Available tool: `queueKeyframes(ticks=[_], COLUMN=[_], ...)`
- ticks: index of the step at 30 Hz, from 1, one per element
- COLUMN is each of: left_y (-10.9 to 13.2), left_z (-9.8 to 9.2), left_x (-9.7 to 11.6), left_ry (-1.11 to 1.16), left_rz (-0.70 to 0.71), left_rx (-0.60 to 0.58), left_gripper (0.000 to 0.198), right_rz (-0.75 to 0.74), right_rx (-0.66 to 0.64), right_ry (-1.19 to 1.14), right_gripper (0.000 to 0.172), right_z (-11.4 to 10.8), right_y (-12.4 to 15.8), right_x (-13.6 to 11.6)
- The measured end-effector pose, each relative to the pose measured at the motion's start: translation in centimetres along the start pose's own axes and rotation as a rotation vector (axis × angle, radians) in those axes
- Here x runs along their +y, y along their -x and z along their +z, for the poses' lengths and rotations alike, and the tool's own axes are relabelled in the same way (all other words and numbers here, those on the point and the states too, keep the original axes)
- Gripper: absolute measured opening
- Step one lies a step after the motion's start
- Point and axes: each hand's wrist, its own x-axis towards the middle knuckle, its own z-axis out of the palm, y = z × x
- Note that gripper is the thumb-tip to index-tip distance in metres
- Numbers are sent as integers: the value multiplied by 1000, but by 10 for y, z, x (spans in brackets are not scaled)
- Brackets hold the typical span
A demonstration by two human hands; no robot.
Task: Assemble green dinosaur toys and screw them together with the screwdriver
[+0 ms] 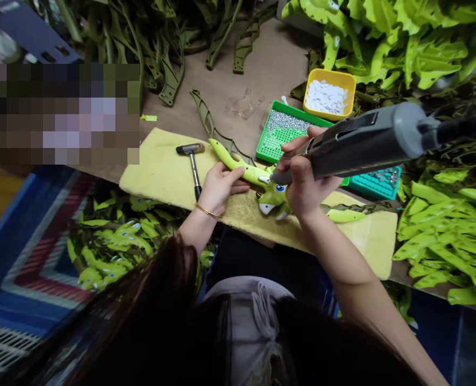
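A lime-green plastic dinosaur toy point(255, 174) with a blue eye and a white snout lies on the yellow cloth pad point(161, 166). My left hand point(217, 187) grips its long curved part, fingers closed around it. In my right hand point(304, 179) is a grey-and-black electric screwdriver point(354, 142), held slanting, its tip down at the toy's head. The contact point of the tip is partly hidden by my fingers. A dark green lattice strip point(207, 118) reaches out behind the toy. Left of my left hand rests a small hammer point(193, 166).
Behind the pad stand a green tray of screws point(264, 145), a yellow tub of white pieces point(330, 115) and a teal tray point(376, 193). Lime-green parts point(447, 236) are heaped at right, dark green strips point(169, 69) at the back. A crate of finished-looking toys point(112, 241) sits below left.
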Motion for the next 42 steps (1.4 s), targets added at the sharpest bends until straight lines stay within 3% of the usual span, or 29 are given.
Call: queueKeyframes(ticks=[6, 10, 12, 16, 19, 21, 25, 29, 33, 37, 39, 42], left_y=[2, 5, 9, 19, 23, 22, 14, 10, 10, 10, 10, 10], left_z=[3, 4, 3, 9, 18, 20, 14, 8, 8, 9, 9, 9], left_x=[0, 2, 1, -7, -17, -21, -25, -26, -26, -27, -27, -27], left_ry=[73, 97, 114, 147, 130, 129, 148, 156, 157, 154, 151, 157], left_rz=[22, 20, 33, 17, -105, -99, 3, 16, 14, 25, 29, 18], left_rx=[27, 43, 13, -84, -134, -121, -106, -151, -157, -186, -195, -191], left_gripper=[22, 22, 26, 33, 33, 33, 41, 47, 46, 44, 45, 49], right_rz=[7, -2, -21, -164, -139, -50, 68, 119, 24, -124, -154, -117], right_rx=[-29, -39, -12, 207, 289, 324, 313, 241, 274, 353, 309, 142], right_ry=[12, -22, -46, -41, 175, 286, 316, 272, 247, 215, 190, 150], right_gripper=[27, 39, 39, 35, 37, 41, 44, 47, 49, 43, 37, 30], right_z=[-4, -2, -3, -14, -28, -37, -46, -48, -43, -30, -22, -10], right_y=[10, 16, 5, -44, -75, -83, -76, -70, -74, -70, -58, -32], right_x=[17, 16, 6, 0, 30, 58, 96, 106, 96, 54, 28, 1])
